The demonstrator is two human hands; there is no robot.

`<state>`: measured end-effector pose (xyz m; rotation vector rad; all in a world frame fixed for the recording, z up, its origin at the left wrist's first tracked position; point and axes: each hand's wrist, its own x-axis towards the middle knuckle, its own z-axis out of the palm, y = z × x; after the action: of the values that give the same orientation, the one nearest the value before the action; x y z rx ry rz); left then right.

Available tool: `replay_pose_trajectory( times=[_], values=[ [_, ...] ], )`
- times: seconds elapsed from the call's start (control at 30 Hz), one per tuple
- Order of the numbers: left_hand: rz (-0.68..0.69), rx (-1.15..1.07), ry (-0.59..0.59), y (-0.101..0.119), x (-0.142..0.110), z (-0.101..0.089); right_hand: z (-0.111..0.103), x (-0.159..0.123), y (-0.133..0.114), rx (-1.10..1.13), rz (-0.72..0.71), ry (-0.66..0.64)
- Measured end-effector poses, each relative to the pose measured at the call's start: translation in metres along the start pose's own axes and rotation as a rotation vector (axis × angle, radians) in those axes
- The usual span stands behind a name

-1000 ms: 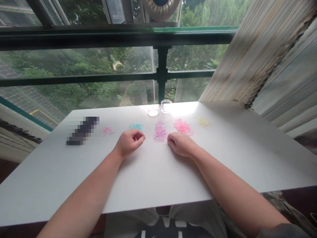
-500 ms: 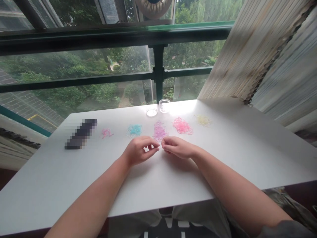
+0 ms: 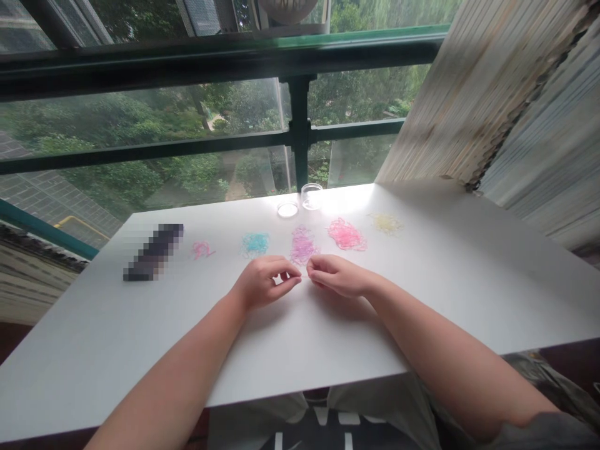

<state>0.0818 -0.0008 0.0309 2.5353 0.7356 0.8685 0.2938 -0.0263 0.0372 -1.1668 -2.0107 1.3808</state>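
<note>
My left hand [image 3: 268, 281] is closed in a pinch, thumb and forefinger tips together, just above the white table. Facing it across a narrow gap, my right hand [image 3: 338, 275] has its fingers curled and thumb pressed against them. Something faint and thin seems to lie between the fingertips, too small to make out. Right behind the hands is a loose pile of purple small bands [image 3: 304, 244]. A blue pile [image 3: 255, 242] lies beyond my left hand, and a pink pile [image 3: 345, 234] beyond my right.
On the white table [image 3: 262, 356] are a small pink cluster [image 3: 202, 250] at left and a pale yellow pile [image 3: 387, 223] at right. A clear round lid [image 3: 287, 209] and clear container [image 3: 312, 197] stand at the back edge. A dark blurred-out object [image 3: 154, 252] lies far left.
The view has tilted slightly, so the window rail sits a little higher. Both hands keep nearly the same pinched pose, close together before the purple pile.
</note>
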Motion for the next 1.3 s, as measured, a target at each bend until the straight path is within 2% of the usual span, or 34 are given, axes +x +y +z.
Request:
replay_pose_trajectory(
  times=[0.07,0.17,0.27,0.53,0.77,0.9,1.07,1.17,1.3],
  values=[
    [-0.025,-0.008,0.005,0.000,0.000,0.000,0.002,0.001,0.002,-0.093,-0.028,0.085],
    [-0.079,-0.024,0.010,-0.002,0.000,0.000,0.004,0.005,0.008,-0.316,-0.062,0.286],
    [-0.132,-0.022,0.026,-0.006,-0.002,-0.001,0.004,0.009,0.016,-0.511,-0.025,0.399],
    [-0.233,0.004,0.047,-0.014,-0.008,-0.009,-0.003,0.020,0.023,-0.710,0.082,0.532],
    [-0.302,0.033,0.063,-0.015,-0.009,-0.019,-0.002,0.026,0.026,-0.744,0.123,0.599],
    [-0.488,0.151,0.068,-0.026,-0.015,-0.041,-0.002,0.024,0.026,-0.737,0.154,0.615],
    [-0.866,0.356,0.109,-0.052,-0.033,-0.076,-0.002,0.021,0.028,-0.695,0.147,0.604],
    [-0.981,0.408,0.128,-0.066,-0.044,-0.089,-0.003,0.020,0.029,-0.644,0.123,0.624],
    [-1.067,0.440,0.130,-0.074,-0.051,-0.094,-0.003,0.016,0.028,-0.562,0.081,0.643]
  ],
)
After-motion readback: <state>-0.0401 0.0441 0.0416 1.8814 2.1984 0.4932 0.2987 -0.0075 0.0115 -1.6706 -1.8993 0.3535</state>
